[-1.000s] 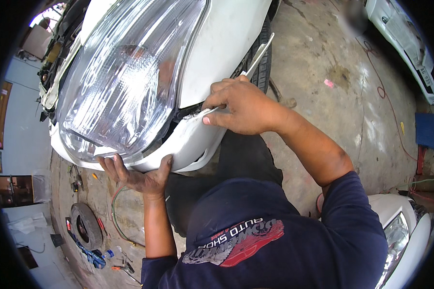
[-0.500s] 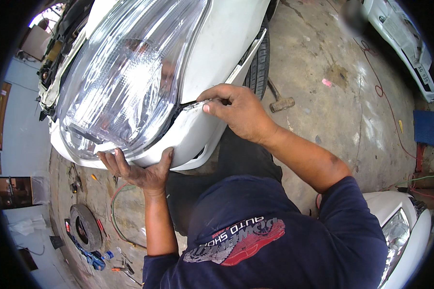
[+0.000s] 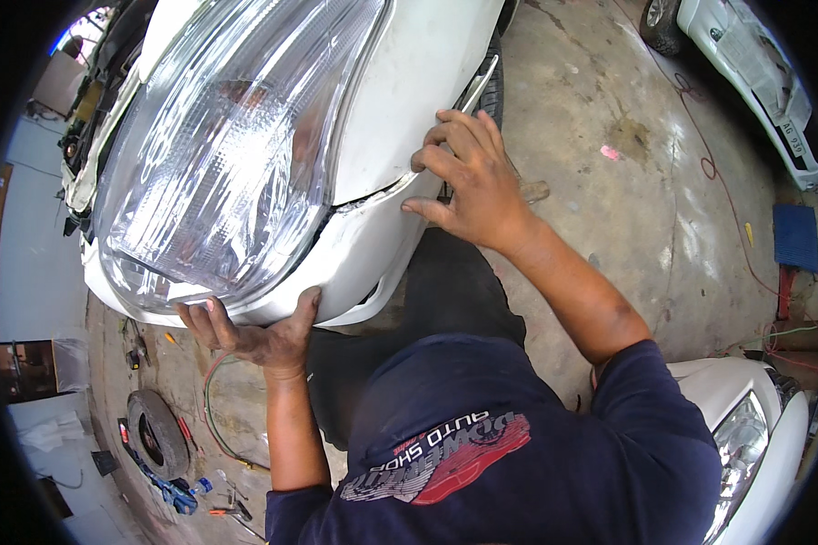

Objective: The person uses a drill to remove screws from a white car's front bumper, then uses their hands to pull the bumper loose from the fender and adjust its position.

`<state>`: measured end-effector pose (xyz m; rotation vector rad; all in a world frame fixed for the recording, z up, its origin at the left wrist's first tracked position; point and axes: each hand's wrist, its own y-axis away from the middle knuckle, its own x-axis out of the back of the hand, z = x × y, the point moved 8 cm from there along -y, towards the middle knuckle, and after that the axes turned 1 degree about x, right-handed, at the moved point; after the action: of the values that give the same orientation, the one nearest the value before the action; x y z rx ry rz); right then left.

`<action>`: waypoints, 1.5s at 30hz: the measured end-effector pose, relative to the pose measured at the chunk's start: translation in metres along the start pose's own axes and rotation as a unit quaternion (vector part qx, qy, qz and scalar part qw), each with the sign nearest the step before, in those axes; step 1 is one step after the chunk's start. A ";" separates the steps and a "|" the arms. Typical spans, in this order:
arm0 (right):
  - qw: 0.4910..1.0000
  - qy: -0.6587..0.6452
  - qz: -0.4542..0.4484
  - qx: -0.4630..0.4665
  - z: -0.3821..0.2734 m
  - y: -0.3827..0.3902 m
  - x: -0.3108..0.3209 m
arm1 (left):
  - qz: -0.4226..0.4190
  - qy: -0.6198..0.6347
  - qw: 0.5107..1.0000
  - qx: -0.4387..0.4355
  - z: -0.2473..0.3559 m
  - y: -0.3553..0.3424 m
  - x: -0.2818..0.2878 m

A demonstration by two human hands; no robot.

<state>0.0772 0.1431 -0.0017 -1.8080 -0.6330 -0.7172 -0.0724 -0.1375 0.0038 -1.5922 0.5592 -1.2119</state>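
A large clear headlight (image 3: 204, 182) fills the upper left, with a white fender (image 3: 404, 100) to its right. Below it a white bumper (image 3: 359, 250) curves round. My left hand (image 3: 259, 343) grips the bumper's lower front, fingertips by the headlight's bottom edge and thumb against the bumper face. Over the bumper's right end, my right hand (image 3: 474, 186) is open, fingers curved and spread, near the seam with the fender. A dark gap shows along that seam beside the headlight's lower corner. Whether the right fingertips touch the bumper edge, I cannot tell.
Behind my right hand lie a mallet (image 3: 534, 192) and the car's wheel (image 3: 492, 86). At the lower left are a loose tyre (image 3: 157, 434) and scattered tools. A red hose (image 3: 711, 168) crosses the concrete floor. Other white cars stand at the upper and lower right.
My right hand has let go of the bumper's upper edge by the seam, moved right and up along it, and spread its fingers. My left hand stays on the bumper.
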 end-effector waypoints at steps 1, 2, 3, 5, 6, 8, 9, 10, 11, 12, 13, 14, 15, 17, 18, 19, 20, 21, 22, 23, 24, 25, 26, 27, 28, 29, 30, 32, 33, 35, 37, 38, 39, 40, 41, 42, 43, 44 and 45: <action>1.000 -0.011 -0.022 0.000 0.004 -0.005 0.001 | -0.001 0.002 1.000 0.000 -0.001 0.000 0.001; 0.999 -0.023 -0.044 0.001 0.007 -0.009 0.002 | -0.003 0.003 1.000 0.000 -0.002 0.000 0.001; 0.997 -0.033 -0.065 0.001 0.010 -0.011 0.002 | -0.003 -0.002 1.000 -0.007 -0.002 0.000 0.001; 0.999 -0.029 -0.037 0.027 0.012 -0.007 0.002 | -0.003 -0.014 1.000 -0.020 -0.002 -0.001 0.002; 0.999 -0.025 -0.022 0.041 0.015 -0.005 0.001 | 0.000 -0.014 1.000 -0.019 -0.001 -0.002 0.001; 0.999 -0.040 0.013 0.024 0.021 -0.002 -0.002 | 0.005 -0.012 1.000 -0.019 0.001 -0.004 0.000; 0.998 -0.050 0.031 0.013 0.023 0.000 -0.004 | 0.006 -0.011 1.000 -0.012 0.000 -0.003 0.000; 0.998 -0.054 0.039 0.015 0.023 0.000 -0.005 | 0.008 -0.009 1.000 -0.005 -0.003 -0.002 0.000; 0.997 -0.057 0.047 0.017 0.024 -0.001 -0.006 | 0.009 -0.008 1.000 0.001 -0.005 -0.001 -0.001; 0.996 -0.063 0.054 0.018 0.024 -0.001 -0.007 | 0.010 -0.009 1.000 -0.005 -0.005 -0.001 -0.001; 0.997 -0.057 0.052 0.020 0.024 -0.001 -0.007 | 0.011 -0.011 1.000 -0.012 -0.006 0.000 -0.001; 0.997 -0.052 0.051 0.022 0.025 -0.001 -0.007 | 0.012 -0.012 1.000 -0.018 -0.005 0.000 -0.001; 0.997 -0.047 0.051 0.023 0.025 -0.001 -0.007 | 0.007 -0.012 1.000 -0.019 -0.005 -0.001 -0.001; 0.995 -0.043 0.085 0.013 0.024 0.002 -0.006 | -0.004 -0.012 1.000 -0.019 -0.002 -0.004 -0.001; 0.994 -0.045 0.102 0.006 0.022 0.006 -0.008 | -0.007 -0.020 1.000 -0.021 -0.002 -0.005 0.000; 0.991 -0.044 0.124 -0.013 0.020 0.009 -0.008 | -0.010 -0.027 0.999 -0.022 -0.002 -0.006 0.001; 0.988 -0.043 0.145 -0.032 0.016 0.011 -0.007 | -0.013 -0.035 0.999 -0.024 -0.003 -0.007 0.001; 0.984 -0.037 0.164 -0.050 0.013 0.016 -0.004 | -0.012 -0.032 0.999 -0.022 -0.004 -0.006 0.000; 0.985 -0.088 0.139 -0.058 0.008 0.020 -0.011 | -0.012 -0.032 0.999 -0.022 -0.006 -0.006 0.001; 0.981 -0.140 0.114 -0.065 0.003 0.025 -0.018 | -0.012 -0.032 0.999 -0.023 -0.007 -0.006 0.001; 0.975 -0.191 0.089 -0.073 -0.001 0.028 -0.025 | -0.014 -0.030 0.999 -0.024 -0.008 -0.007 0.000; 0.963 -0.257 0.066 -0.040 -0.011 0.023 -0.033 | -0.016 -0.029 0.999 -0.025 -0.007 -0.008 -0.001; 0.946 -0.320 0.044 -0.006 -0.024 0.017 -0.043 | -0.017 -0.027 0.999 -0.026 -0.007 -0.009 -0.002; 0.923 -0.384 0.024 0.030 -0.035 0.011 -0.047 | -0.020 -0.022 0.999 -0.024 -0.010 -0.008 -0.002; 0.905 -0.423 -0.019 -0.023 -0.028 -0.001 -0.051 | -0.021 -0.020 0.999 -0.020 -0.013 -0.005 -0.001; 0.893 -0.440 -0.094 -0.021 -0.028 -0.010 -0.057 | -0.022 -0.017 0.999 -0.015 -0.015 -0.003 0.000; 0.875 -0.453 -0.168 -0.019 -0.029 -0.015 -0.062 | -0.023 -0.022 0.999 -0.019 -0.016 -0.004 0.002; 0.858 -0.420 -0.292 0.038 -0.038 -0.021 -0.067 | -0.025 -0.030 0.999 -0.028 -0.013 -0.007 0.003; 0.846 -0.440 -0.298 0.045 -0.043 -0.022 -0.067 | -0.020 -0.019 0.999 -0.022 -0.015 -0.007 0.003; 0.818 -0.482 -0.309 0.060 -0.059 -0.019 -0.062 | -0.011 0.000 1.000 -0.009 -0.017 -0.003 0.006; 0.823 -0.446 -0.325 0.133 -0.088 -0.009 -0.037 | -0.030 -0.047 0.998 -0.027 -0.011 -0.009 0.007; 0.830 -0.428 -0.342 0.104 -0.086 -0.017 -0.051 | -0.040 -0.071 0.996 -0.036 -0.009 -0.011 0.007; 0.850 -0.404 -0.325 0.089 -0.091 -0.019 -0.057 | -0.037 -0.038 0.999 -0.005 -0.015 -0.004 0.009; 0.869 -0.379 -0.307 0.081 -0.095 -0.019 -0.063 | -0.029 -0.011 0.999 0.026 -0.019 0.003 0.004; 0.887 -0.353 -0.287 0.073 -0.097 -0.021 -0.065 | -0.039 -0.019 0.999 0.011 -0.018 0.001 0.006; 0.877 -0.365 -0.304 0.070 -0.098 -0.023 -0.065 | -0.044 -0.028 0.999 -0.006 -0.015 -0.007 0.006; 0.870 -0.371 -0.318 0.065 -0.098 -0.023 -0.067 | -0.058 -0.031 0.998 -0.003 -0.010 -0.011 0.007; 0.862 -0.378 -0.332 0.059 -0.099 -0.021 -0.068 | -0.072 -0.033 0.997 -0.001 -0.004 -0.013 0.009; 0.856 -0.381 -0.343 0.060 -0.099 -0.023 -0.068 | -0.078 -0.039 0.996 0.000 -0.002 -0.017 0.009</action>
<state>-0.0030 0.0508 -0.0090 -1.7035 -1.8734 -0.3519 -0.0738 -0.1398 0.0228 -1.7007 0.3896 -1.2589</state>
